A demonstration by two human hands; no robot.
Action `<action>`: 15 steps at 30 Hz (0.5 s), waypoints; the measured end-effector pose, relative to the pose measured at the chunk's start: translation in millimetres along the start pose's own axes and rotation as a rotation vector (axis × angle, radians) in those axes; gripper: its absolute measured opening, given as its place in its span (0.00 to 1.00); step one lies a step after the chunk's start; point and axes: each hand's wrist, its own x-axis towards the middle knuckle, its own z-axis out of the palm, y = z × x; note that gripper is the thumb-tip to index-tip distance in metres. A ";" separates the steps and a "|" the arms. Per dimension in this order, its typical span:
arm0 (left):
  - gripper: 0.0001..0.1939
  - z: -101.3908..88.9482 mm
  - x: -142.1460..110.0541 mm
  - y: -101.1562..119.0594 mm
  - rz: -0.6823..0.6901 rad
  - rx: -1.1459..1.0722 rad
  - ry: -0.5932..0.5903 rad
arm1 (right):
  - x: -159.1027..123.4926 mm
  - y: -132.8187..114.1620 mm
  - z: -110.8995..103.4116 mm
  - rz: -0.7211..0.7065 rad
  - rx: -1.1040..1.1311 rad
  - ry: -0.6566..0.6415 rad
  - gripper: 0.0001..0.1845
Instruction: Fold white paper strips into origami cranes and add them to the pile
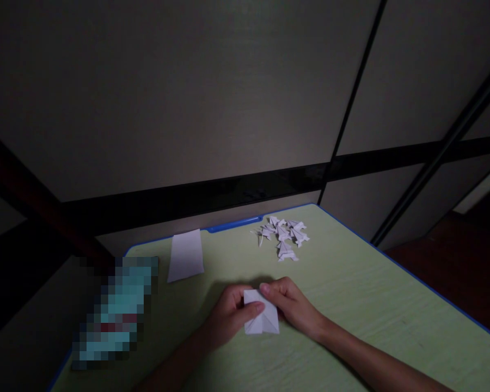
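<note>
We hold a small folded paper (269, 321) low in the middle of our view, above the near part of the table (371, 288); whether it touches the top we cannot tell. Our left hand (231, 313) is clamped on its left side, thumb across the face, and our right hand (289, 305) pinches it at the upper right, so the thumbs hide part of the folds, and our forearms (363, 348) cover strips of the tabletop nearer us. Beyond our hands, towards the far edge, a cluster of folded white figures (283, 234) sits close together, the nearest one a little forward of the others, with thin curved white bits (261, 238) at its left. Left of these, well apart, a plain sheet (187, 256) lies near the blue rim (343, 223), beside a blue groove (234, 224). Further left, a pixelated teal thing (120, 305) covers some of the table's left edge; we cannot tell what it is. Grey panels (188, 109) with a black band (212, 190) stand behind the table, and dark reddish floor (436, 250) shows at right.
</note>
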 end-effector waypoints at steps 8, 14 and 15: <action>0.16 0.3 -4.1 -0.2 0.016 0.034 0.022 | -2.6 -4.4 0.7 -0.012 -0.030 -0.070 0.21; 0.16 0.7 0.8 -2.3 0.006 -0.039 0.012 | -0.8 -1.5 2.2 -0.019 0.114 -0.007 0.21; 0.15 0.2 1.2 -2.8 0.016 -0.035 -0.005 | -0.1 -1.0 2.3 -0.028 0.135 -0.012 0.21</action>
